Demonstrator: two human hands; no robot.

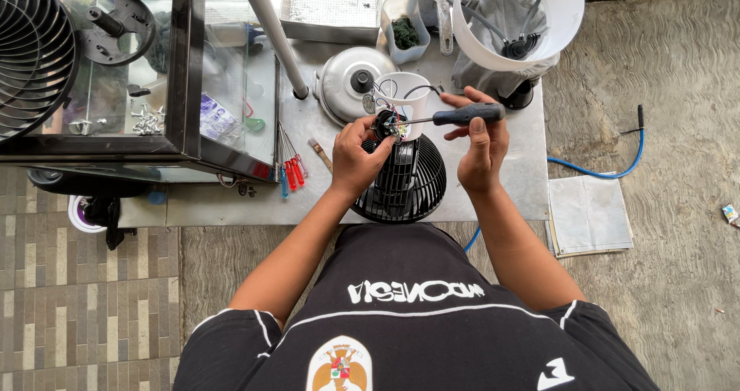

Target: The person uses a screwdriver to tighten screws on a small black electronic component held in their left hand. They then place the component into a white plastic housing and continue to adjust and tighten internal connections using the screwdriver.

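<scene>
Black-handled, the screwdriver (455,116) lies across the fingers of the right hand (482,148), which is closed around its grip; the thin shaft runs toward the left and its tip meets a knot of coloured wires (395,123). The left hand (356,156) is clenched on the small black motor part (383,123) where those wires gather, steadying it. Both hands work just above a round black fan grille (408,181), which stands at the near edge of the metal table (524,160). A white cup-shaped housing (405,90) sits touching the wires on the far side. Beyond it lie a shiny domed lid (347,79) and, toward the far right corner, a large white ring-shaped casing (532,21). Left of the left hand, red and blue screwdrivers (290,171) rest beside a glass cabinet (185,67).
</scene>
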